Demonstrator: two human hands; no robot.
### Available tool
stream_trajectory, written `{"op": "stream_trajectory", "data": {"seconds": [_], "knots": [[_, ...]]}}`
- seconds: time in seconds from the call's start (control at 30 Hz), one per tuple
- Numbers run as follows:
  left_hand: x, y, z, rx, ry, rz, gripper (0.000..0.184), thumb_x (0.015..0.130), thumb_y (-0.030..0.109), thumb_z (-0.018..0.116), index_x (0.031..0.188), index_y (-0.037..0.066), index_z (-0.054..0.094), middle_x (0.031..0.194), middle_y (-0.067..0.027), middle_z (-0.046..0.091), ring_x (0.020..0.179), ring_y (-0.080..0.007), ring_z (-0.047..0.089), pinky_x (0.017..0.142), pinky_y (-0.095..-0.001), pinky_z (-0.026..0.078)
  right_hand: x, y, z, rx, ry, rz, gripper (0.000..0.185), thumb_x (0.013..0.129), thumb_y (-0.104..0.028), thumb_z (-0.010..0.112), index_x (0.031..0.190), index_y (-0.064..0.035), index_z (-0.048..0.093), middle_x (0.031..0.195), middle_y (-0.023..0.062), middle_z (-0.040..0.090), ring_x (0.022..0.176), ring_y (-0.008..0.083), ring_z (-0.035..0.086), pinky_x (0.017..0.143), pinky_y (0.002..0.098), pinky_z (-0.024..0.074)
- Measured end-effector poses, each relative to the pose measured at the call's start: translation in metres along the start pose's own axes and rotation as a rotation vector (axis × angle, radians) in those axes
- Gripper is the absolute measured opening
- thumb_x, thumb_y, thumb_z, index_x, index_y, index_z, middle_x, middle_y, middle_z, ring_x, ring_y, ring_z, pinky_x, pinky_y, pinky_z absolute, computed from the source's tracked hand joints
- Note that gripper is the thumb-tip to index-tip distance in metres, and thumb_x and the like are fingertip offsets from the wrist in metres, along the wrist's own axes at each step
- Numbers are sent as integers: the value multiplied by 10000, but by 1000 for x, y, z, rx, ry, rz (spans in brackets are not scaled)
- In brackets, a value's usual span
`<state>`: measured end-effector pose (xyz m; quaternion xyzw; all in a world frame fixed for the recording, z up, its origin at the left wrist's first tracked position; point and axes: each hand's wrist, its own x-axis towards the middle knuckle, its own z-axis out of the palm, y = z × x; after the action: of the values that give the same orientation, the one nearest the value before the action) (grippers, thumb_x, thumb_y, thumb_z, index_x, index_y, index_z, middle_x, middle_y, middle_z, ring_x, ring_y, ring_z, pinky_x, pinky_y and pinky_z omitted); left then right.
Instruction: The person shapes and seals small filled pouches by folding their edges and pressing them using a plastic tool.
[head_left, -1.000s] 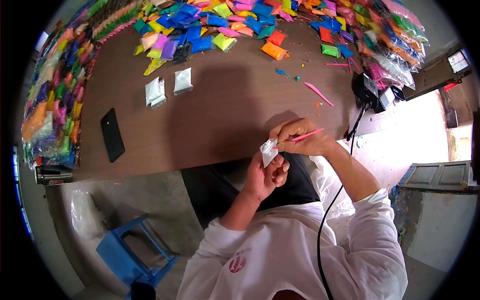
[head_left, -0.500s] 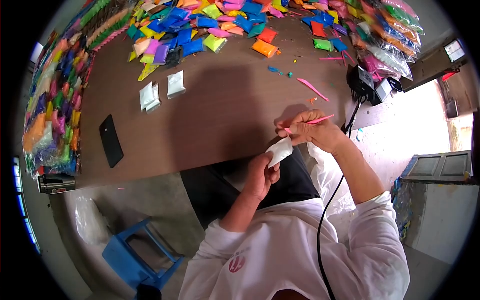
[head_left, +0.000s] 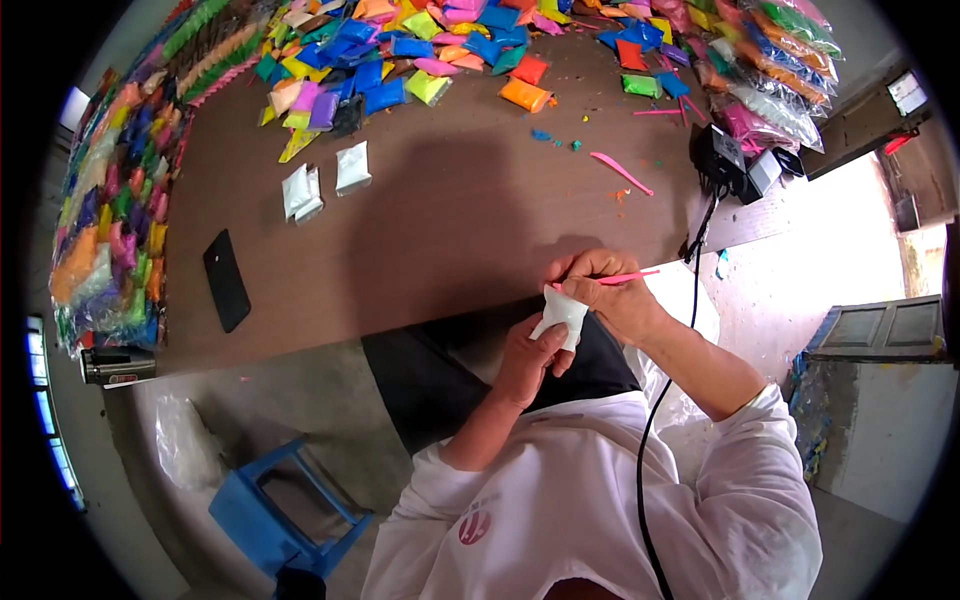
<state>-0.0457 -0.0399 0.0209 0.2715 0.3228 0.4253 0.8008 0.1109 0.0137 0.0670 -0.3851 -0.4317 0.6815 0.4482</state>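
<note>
A small white packet (head_left: 566, 311) is pinched in my left hand (head_left: 530, 361) near the table's front edge, over my lap. In my right hand (head_left: 618, 303) is a thin pink modelling tool (head_left: 632, 276), its shaft lying across the fingers. The right fingertips and one end of the tool are at the packet's upper edge; whether the packet is open there I cannot tell. Another pink modelling tool (head_left: 622, 173) lies on the brown table (head_left: 440, 260) beyond the right hand. Farther left lie more white packets (head_left: 352, 168), two of them overlapping.
Colourful clay packets (head_left: 385, 95) are heaped at the back. Bagged packets are stacked left (head_left: 110, 220) and right (head_left: 780, 70). A black phone (head_left: 227, 280), a dark cup (head_left: 115, 366), black adapters (head_left: 720, 155) and a cable (head_left: 668, 395) are nearby. A blue stool (head_left: 255, 515) stands below left.
My right hand has come down and closer to the packet, tool still held. The packet now sits more upright in my left hand, its top edge at the right fingertips.
</note>
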Motion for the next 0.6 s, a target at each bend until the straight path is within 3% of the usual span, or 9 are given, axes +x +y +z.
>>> {"op": "stream_trajectory", "data": {"seconds": [0.17, 0.27, 0.33, 0.37, 0.4, 0.47, 0.53, 0.6], "knots": [[-3, 0, 3, 61, -9, 69, 263, 895, 283, 571, 901, 21, 592, 717, -33, 566, 497, -89, 455, 448, -223, 340, -5, 4, 7, 72, 57, 46, 95, 885, -33, 585, 818, 34, 592, 948, 98, 650, 850, 144, 603, 754, 276, 503], [-6, 3, 4, 94, 35, 79, 263, 899, 285, 572, 881, 24, 596, 691, -21, 559, 489, -77, 452, 439, -219, 336, -4, -4, 5, 14, 96, 10, 147, 938, -109, 551, 910, 30, 589, 919, 93, 648, 803, 133, 607, 709, 259, 506], [-7, 6, 2, 112, 101, 104, 265, 899, 289, 577, 874, 26, 600, 670, -13, 553, 482, -70, 448, 434, -214, 332, 3, -21, -4, -139, 171, 126, 225, 978, -186, 497, 1029, 18, 578, 886, 87, 641, 730, 116, 601, 641, 231, 498], [-7, 8, 1, 125, 168, 126, 268, 898, 294, 581, 868, 29, 604, 650, -5, 547, 475, -63, 445, 430, -208, 328, 4, -26, -6, -215, 169, 57, 290, 988, -235, 479, 1124, 9, 556, 798, 67, 612, 637, 112, 574, 594, 233, 482], [-8, 11, 0, 128, 172, 131, 268, 898, 294, 581, 868, 29, 604, 650, -5, 547, 475, -63, 445, 430, -208, 328, 7, -28, -13, -213, 162, 54, 290, 988, -235, 479, 1124, 9, 556, 798, 67, 612, 637, 112, 574, 594, 233, 482], [-10, 17, 1, 199, 239, 141, 271, 894, 305, 588, 850, 38, 612, 624, 6, 541, 465, -56, 445, 427, -199, 325, 12, -28, -27, -401, -22, -18, 275, 989, -219, 475, 1115, 4, 575, 769, 49, 598, 628, 100, 548, 585, 227, 465], [-12, 20, 5, 204, 258, 141, 279, 886, 319, 597, 840, 45, 617, 594, 14, 533, 457, -51, 447, 429, -196, 327, 12, -38, -17, -427, -45, -9, 291, 969, -250, 516, 1040, 12, 621, 743, 47, 596, 628, 95, 534, 583, 226, 457], [-12, 22, 8, 237, 248, 123, 274, 877, 314, 603, 811, 48, 618, 591, 19, 535, 460, -46, 449, 432, -195, 327, 12, -57, -10, -638, -276, 160, 278, 933, -250, 566, 945, 11, 660, 738, 45, 602, 659, 87, 543, 593, 228, 453]]}}
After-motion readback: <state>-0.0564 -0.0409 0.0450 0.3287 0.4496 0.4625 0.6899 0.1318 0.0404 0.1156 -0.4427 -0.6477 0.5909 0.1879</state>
